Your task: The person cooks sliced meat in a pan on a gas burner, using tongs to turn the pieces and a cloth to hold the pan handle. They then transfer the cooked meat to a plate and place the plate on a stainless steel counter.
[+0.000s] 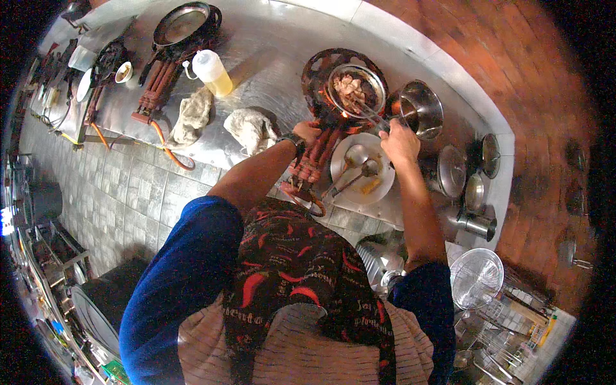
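My right hand [402,140] grips metal tongs [369,112], whose tips reach into pieces of meat [350,88] in a small round metal pan [381,87]. The pan sits over a lit gas burner [313,72], with flame showing at its lower left. My left hand [306,131] is at the burner's lower left, beside its reddish pipes [317,153]; its fingers are partly hidden, and what they touch cannot be told. Just below my right hand, a pale plate [385,180] holds two metal ladles [357,155] and some brownish liquid.
A steel pot [422,109] stands right of the burner, with lidded pots [451,171] nearer me. Left are two crumpled cloths [249,130], a squeeze bottle of yellow liquid [214,74], and a black pan [185,25] on another burner. A wire strainer [476,279] lies at the lower right.
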